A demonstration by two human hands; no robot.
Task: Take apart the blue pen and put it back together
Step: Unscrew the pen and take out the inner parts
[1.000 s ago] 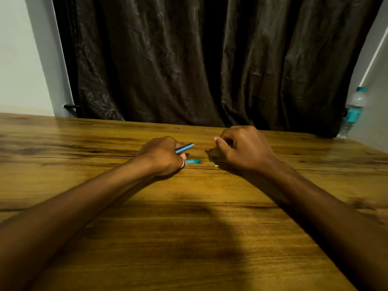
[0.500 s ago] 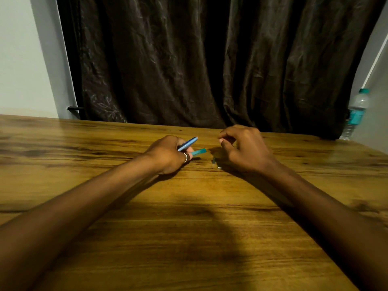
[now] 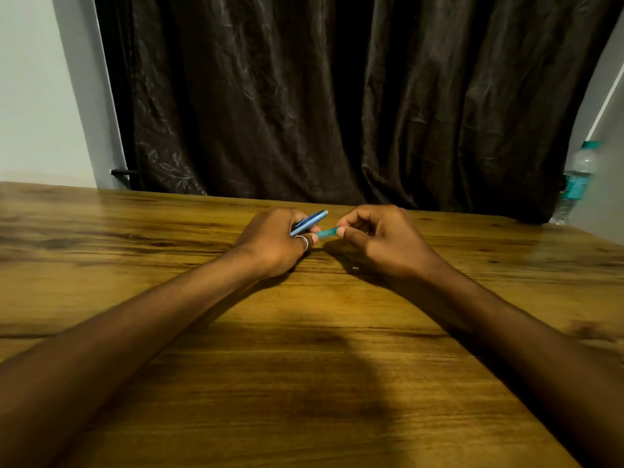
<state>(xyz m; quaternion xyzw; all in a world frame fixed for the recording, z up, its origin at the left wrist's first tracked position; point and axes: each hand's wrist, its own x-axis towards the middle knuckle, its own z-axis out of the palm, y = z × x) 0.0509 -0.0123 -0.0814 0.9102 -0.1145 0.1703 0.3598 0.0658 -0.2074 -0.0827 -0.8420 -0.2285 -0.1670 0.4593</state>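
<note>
1. Left hand [image 3: 273, 243] clenches a smooth blue barrel [image 3: 312, 221], its long axis slanting up and right, away from the knuckles.
2. Right hand [image 3: 381, 241] pinches a short teal piece [image 3: 327, 234], reaching left toward the left hand's fingertips.
3. Grainy wooden table [image 3: 304, 383] beneath both.

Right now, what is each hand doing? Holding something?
Left hand: closed around the blue pen barrel.
Right hand: fingertips pinching the small teal pen piece.
</note>
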